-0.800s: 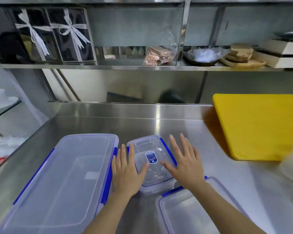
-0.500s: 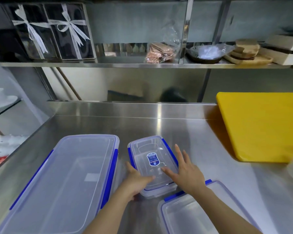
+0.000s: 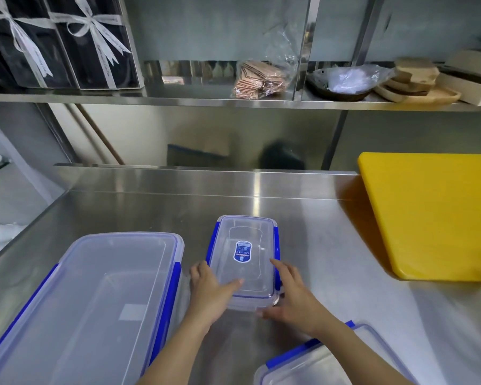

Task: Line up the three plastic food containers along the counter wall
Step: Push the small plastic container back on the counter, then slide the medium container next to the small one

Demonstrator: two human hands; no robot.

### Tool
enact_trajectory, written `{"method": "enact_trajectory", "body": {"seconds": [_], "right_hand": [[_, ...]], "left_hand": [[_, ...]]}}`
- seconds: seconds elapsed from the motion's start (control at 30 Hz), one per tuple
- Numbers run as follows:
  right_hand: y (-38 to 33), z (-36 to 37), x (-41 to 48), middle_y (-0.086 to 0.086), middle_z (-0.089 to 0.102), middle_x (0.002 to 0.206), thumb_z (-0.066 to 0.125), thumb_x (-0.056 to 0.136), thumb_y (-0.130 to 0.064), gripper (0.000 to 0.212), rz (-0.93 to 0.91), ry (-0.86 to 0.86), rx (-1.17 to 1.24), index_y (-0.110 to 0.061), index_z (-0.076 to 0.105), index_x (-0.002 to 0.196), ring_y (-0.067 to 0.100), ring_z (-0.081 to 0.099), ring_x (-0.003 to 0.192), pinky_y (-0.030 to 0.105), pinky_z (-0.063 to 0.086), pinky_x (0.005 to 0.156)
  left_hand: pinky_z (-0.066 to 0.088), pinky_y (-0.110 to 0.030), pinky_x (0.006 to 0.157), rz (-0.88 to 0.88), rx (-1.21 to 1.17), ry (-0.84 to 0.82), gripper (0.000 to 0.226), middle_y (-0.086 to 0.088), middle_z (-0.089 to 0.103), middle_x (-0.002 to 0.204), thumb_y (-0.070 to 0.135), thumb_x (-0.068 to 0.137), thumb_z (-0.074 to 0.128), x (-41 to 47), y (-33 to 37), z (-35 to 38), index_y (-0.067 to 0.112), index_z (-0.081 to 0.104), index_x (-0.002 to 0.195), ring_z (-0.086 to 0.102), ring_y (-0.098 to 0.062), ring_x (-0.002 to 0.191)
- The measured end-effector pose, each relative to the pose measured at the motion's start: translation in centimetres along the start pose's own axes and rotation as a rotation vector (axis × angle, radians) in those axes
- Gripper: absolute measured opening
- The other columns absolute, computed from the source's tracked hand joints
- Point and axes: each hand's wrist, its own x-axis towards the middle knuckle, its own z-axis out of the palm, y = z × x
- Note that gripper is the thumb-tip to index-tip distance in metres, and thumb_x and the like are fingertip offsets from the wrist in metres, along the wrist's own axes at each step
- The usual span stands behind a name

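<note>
Three clear plastic containers with blue clips sit on the steel counter [image 3: 331, 245]. The small container [image 3: 245, 257], with a blue label on its lid, is in the middle. My left hand [image 3: 211, 290] grips its near left corner, thumb on the lid. My right hand [image 3: 292, 295] holds its near right side. The large container [image 3: 89, 301] lies at the left, apart from my hands. A third container [image 3: 325, 359] shows partly at the bottom right under my right forearm. The low counter wall [image 3: 206, 180] runs along the back.
A yellow cutting board [image 3: 433, 215] covers the counter's right part up to the wall. A steel shelf [image 3: 233, 100] above holds black gift boxes, a bag of wrappers, a bowl and wooden boards. The counter's left edge drops off at the far left.
Both hands slid from flat on the lid down to the small container's near sides. The container has turned straighter and sits a little farther toward the wall.
</note>
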Motion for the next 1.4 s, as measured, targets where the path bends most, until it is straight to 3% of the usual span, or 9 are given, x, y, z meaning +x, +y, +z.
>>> {"method": "enact_trajectory", "body": {"seconds": [0.1,0.17,0.37,0.47,0.53,0.7,0.9,1.13,1.4], "right_hand": [[0.4,-0.3,0.8,-0.005,0.022,0.145,0.077,0.070,-0.029,0.092,0.010,0.042,0.017,-0.029,0.019,0.142,0.006,0.041,0.113,0.026,0.042,0.102],[0.7,-0.8,1.8,-0.005,0.024,0.145,0.076,0.071,-0.032,0.090,0.020,0.064,0.010,-0.029,0.021,0.142,0.007,0.043,0.117,0.030,0.044,0.103],[0.4,-2.9,6.6,0.003,0.039,0.138,0.065,0.082,-0.027,0.065,0.072,0.162,-0.165,-0.024,0.032,0.138,0.021,0.052,0.115,0.037,0.047,0.095],[0.1,-3.7,9.1,0.006,0.047,0.132,0.058,0.086,-0.024,0.048,0.110,0.229,-0.266,-0.021,0.043,0.131,0.027,0.054,0.111,0.043,0.049,0.089],[0.1,-4.1,10.5,0.006,0.048,0.130,0.054,0.088,-0.025,0.043,0.135,0.253,-0.321,-0.019,0.045,0.129,0.029,0.054,0.109,0.042,0.050,0.085],[0.2,-4.6,12.0,0.006,0.046,0.134,0.056,0.088,-0.030,0.053,0.140,0.219,-0.368,-0.021,0.036,0.136,0.027,0.054,0.112,0.043,0.050,0.090],[0.4,-4.7,10.4,0.009,0.037,0.144,0.054,0.087,-0.040,0.064,0.129,0.207,-0.386,-0.024,0.025,0.141,0.030,0.046,0.123,0.042,0.043,0.097],[-0.4,-6.1,3.9,0.003,0.018,0.156,0.048,0.077,-0.067,0.084,0.189,0.217,-0.436,-0.034,0.010,0.144,0.029,0.030,0.138,0.049,0.034,0.109],[0.3,-6.7,-7.3,0.001,0.030,0.152,0.052,0.075,-0.066,0.084,0.232,0.311,-0.313,-0.034,0.016,0.143,0.024,0.041,0.130,0.041,0.039,0.103]], "left_hand": [[0.020,-0.042,0.118,0.070,0.203,-0.186,0.119,-0.002,-0.013,0.158,0.049,0.068,0.073,0.3,-0.3,0.3,0.015,-0.009,0.147,0.002,-0.023,0.146],[0.011,-0.041,0.118,0.130,0.346,-0.212,0.116,-0.003,-0.026,0.155,0.053,0.074,0.066,1.2,0.1,0.3,0.019,-0.018,0.145,-0.013,-0.021,0.145],[0.029,-0.030,0.104,0.460,0.736,0.166,0.053,-0.002,0.036,0.140,0.045,0.089,0.048,5.1,2.7,1.5,0.021,0.037,0.135,0.034,-0.022,0.125],[0.025,-0.030,0.111,0.554,0.741,0.180,0.046,-0.002,0.043,0.142,0.032,0.093,0.043,7.0,3.4,2.5,0.015,0.039,0.135,0.036,-0.021,0.130],[0.015,-0.029,0.117,0.559,0.714,0.147,0.054,-0.004,0.036,0.150,0.034,0.093,0.042,8.3,3.4,2.8,0.013,0.032,0.141,0.028,-0.020,0.139],[-0.009,-0.032,0.116,0.506,0.817,-0.085,0.082,0.001,-0.014,0.158,0.053,0.090,0.037,10.2,2.7,3.0,0.017,-0.011,0.146,-0.015,-0.015,0.145],[-0.011,-0.038,0.117,0.507,0.852,-0.131,0.088,-0.001,-0.021,0.157,0.062,0.086,0.038,9.1,2.9,2.8,0.024,-0.015,0.145,-0.021,-0.019,0.144],[0.014,-0.039,0.119,0.563,0.554,-0.276,0.079,0.004,0.009,0.160,0.063,0.081,0.046,2.1,3.5,3.1,0.040,0.005,0.145,0.011,-0.017,0.146],[0.034,-0.037,0.110,0.447,0.359,-0.507,0.076,0.005,0.036,0.150,0.061,0.078,0.054,-5.8,2.4,3.6,0.042,0.020,0.142,0.040,-0.013,0.133]]}}
